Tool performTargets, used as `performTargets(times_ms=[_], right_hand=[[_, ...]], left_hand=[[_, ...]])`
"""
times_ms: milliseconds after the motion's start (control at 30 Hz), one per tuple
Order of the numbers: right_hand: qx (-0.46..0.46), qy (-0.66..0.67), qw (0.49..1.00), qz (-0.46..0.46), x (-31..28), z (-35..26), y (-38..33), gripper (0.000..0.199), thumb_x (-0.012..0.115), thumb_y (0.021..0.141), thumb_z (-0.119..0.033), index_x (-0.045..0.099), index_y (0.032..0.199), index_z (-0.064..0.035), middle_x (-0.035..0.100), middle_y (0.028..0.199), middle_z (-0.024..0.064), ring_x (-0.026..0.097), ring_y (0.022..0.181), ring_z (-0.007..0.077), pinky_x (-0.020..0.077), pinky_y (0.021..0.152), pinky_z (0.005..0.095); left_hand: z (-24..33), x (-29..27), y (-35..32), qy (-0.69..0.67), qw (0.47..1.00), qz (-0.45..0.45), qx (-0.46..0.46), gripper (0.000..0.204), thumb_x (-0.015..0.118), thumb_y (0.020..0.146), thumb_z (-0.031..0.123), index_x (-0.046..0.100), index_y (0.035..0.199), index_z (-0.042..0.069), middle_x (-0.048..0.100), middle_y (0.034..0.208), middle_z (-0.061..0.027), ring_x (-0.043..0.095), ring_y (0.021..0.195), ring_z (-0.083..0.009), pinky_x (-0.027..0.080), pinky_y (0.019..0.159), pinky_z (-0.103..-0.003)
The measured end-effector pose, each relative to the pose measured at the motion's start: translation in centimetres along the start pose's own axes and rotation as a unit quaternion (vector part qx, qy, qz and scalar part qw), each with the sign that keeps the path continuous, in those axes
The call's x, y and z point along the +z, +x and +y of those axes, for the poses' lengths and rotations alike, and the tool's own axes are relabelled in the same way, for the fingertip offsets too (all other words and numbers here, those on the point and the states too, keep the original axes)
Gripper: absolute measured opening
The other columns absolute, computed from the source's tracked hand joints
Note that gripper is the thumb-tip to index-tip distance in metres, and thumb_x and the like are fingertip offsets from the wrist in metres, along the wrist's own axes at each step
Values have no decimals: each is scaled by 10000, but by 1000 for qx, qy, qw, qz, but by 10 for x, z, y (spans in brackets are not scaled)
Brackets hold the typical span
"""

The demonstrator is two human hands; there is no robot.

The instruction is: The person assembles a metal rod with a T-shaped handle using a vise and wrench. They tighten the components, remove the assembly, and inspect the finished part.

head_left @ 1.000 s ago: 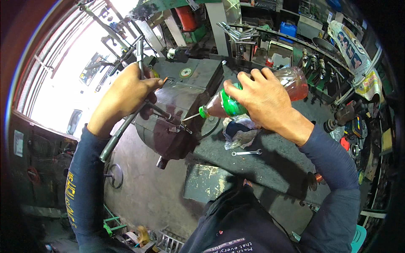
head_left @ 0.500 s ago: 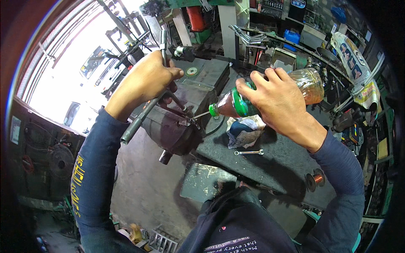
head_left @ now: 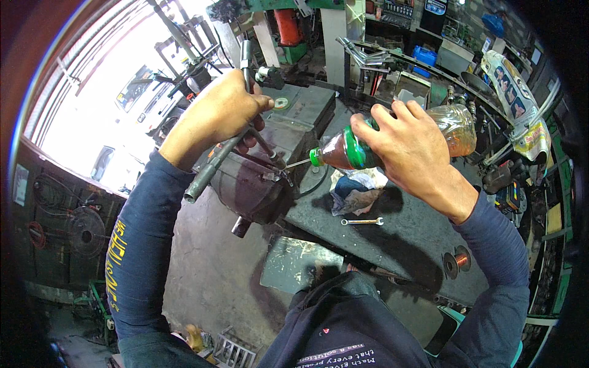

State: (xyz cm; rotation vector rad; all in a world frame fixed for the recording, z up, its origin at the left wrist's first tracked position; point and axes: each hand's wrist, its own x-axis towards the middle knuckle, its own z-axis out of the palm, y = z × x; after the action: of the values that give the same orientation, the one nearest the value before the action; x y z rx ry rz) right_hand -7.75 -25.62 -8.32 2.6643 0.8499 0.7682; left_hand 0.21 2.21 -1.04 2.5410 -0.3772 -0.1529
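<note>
My left hand (head_left: 227,110) is wrapped round a cross-shaped lug wrench (head_left: 208,172), one arm of which points down to a fitting on a dark rounded metal housing (head_left: 245,193). My right hand (head_left: 408,147) grips a clear plastic bottle (head_left: 334,154) tipped on its side, its green cap toward the housing. Amber-brown liquid shows inside. From the cap a thin light line, a stream or a narrow spout, reaches the fitting by the wrench's end; I cannot tell which. My fingers hide part of the bottle's middle.
Below the bottle, a crumpled rag (head_left: 356,190) and a combination wrench (head_left: 362,221) lie on the dark bench (head_left: 392,245). A spool of copper wire (head_left: 457,262) is at the right. A scuffed metal plate (head_left: 297,264) juts out near my body. Tools crowd the back shelf.
My left hand and the lug wrench have shifted slightly to the right, the hand a little farther away. The bottle has moved slightly right too. Both grips stay the same.
</note>
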Motion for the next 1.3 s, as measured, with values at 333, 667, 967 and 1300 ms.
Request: performTargets(times_ms=[333,667,967,1300], right_hand=[[7,15,1000,1,5,0,-4,466,722,790,-129,657,1251,-135,628,998,75,619,938,267,466,818,393],[350,381,856,-1,131,22,-89,869,921,625,-274,558,1402,-133,678,1248,150,662,1168,364,530,973,453],[553,395,701,216,241,20,-159,755,921,752,-172,497,1369,-74,644,1264,104,640,1159,251,484,1027,383],[608,348,684,204,232,8,-178,879,945,737,-208,430,1430,-41,590,1341,162,593,1228,301,446,1069,416]], left_hand=[[-13,0,9,74,997,29,22,312,718,955,279,636,885,-14,650,706,-74,648,594,-152,511,562,-331],[-6,3,-1,-102,993,52,29,312,773,936,322,707,974,20,649,737,-20,583,635,-110,463,605,-287],[-8,18,-14,-354,927,109,50,356,703,1016,271,637,1272,33,601,735,20,561,608,-61,432,508,-225],[-17,37,0,-457,884,68,74,369,639,1055,301,615,1323,50,570,733,4,555,579,-58,469,482,-208]])
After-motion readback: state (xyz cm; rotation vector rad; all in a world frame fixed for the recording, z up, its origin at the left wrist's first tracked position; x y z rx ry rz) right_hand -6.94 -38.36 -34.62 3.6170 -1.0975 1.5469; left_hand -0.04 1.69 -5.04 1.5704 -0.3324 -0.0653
